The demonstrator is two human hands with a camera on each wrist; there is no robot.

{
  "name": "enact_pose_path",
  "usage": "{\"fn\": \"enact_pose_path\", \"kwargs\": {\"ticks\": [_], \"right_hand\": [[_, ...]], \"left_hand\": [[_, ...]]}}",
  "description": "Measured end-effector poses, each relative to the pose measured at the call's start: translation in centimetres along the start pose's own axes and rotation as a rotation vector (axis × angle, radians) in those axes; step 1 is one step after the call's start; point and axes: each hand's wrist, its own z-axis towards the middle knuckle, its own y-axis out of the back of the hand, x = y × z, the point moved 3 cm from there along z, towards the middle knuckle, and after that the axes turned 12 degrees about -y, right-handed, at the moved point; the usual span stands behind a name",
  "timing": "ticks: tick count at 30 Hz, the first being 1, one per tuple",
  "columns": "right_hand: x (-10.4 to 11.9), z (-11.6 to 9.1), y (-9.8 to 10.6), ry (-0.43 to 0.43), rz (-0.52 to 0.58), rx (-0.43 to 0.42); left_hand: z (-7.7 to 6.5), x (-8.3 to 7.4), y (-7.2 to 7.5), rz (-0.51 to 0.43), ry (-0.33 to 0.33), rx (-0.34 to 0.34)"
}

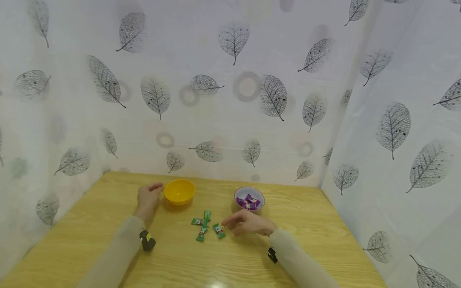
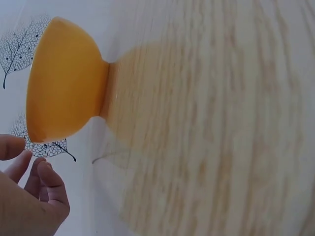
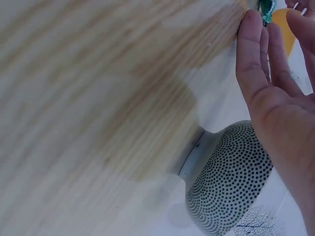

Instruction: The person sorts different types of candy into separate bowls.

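A yellow bowl [image 1: 179,192] stands toward the back left of the table. My left hand [image 1: 148,200] is at its left side, fingers loosely bent; the left wrist view shows the fingertips [image 2: 18,142] close to the rim, and I cannot tell if they touch it. Several green-wrapped candies [image 1: 201,233] lie in the middle. My right hand [image 1: 249,223] reaches in from the right with fingers extended, its tips beside the nearest green candy [image 1: 218,231]; nothing is seen in its grasp. Behind this hand is a dotted bowl [image 3: 231,172] with several purple-wrapped candies [image 1: 249,202].
The wooden table [image 1: 306,224] has its back edge against a pale curtain [image 1: 230,120] printed with grey leaves. More curtain hangs along the left and right sides. A dark strap with a device [image 1: 147,241] sits on the left wrist.
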Motion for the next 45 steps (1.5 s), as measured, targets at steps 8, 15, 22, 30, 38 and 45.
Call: {"fn": "enact_pose_path", "kwargs": {"ticks": [8, 15, 22, 30, 38, 45], "right_hand": [[0.7, 1.4, -0.6, -0.008, -0.196, -0.025], [0.9, 2.4, -1.4, 0.012, -0.273, 0.004], [1.0, 2.7, -1.6, 0.008, -0.330, 0.031], [1.2, 2.6, -1.7, 0.013, -0.308, 0.040], [1.0, 2.8, -1.8, 0.028, -0.319, -0.018], [1.1, 2.8, -2.0, 0.034, -0.338, -0.023]], "left_hand": [[0.2, 0.0, 0.0, -0.038, 0.020, 0.001], [0.4, 0.1, -0.1, -0.067, 0.039, 0.061], [0.4, 0.0, -0.1, -0.091, 0.008, 0.183], [0.8, -0.1, 0.2, -0.021, -0.028, 0.308], [0.9, -0.2, 0.4, -0.001, -0.023, 0.375], [1.0, 0.1, 0.3, -0.022, -0.043, 0.384]]}}
